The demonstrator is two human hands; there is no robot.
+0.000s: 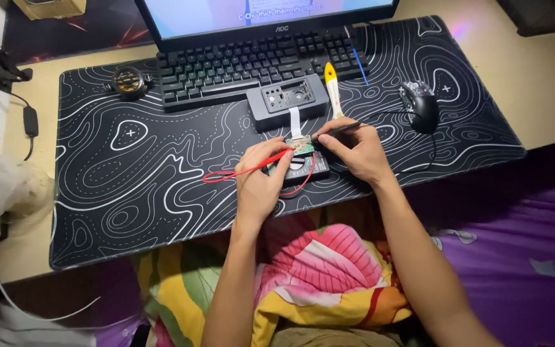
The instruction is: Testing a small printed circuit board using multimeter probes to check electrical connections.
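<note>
Head view: your two hands work one small green circuit board [299, 145] at the worktop's centre. Your left hand [261, 186] grips one red probe [258, 166], your right hand [354, 151] one black probe [335, 130]. At twelve o'clock: one grey rectangular casing [287, 99].

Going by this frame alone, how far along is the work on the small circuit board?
Done: the grey case lies opened, the green circuit board out on its white ribbon cable. In hand: the left hand holds the red probe and the right hand the black probe, both tips at the board. Left: the board is not yet back in the case.
</note>
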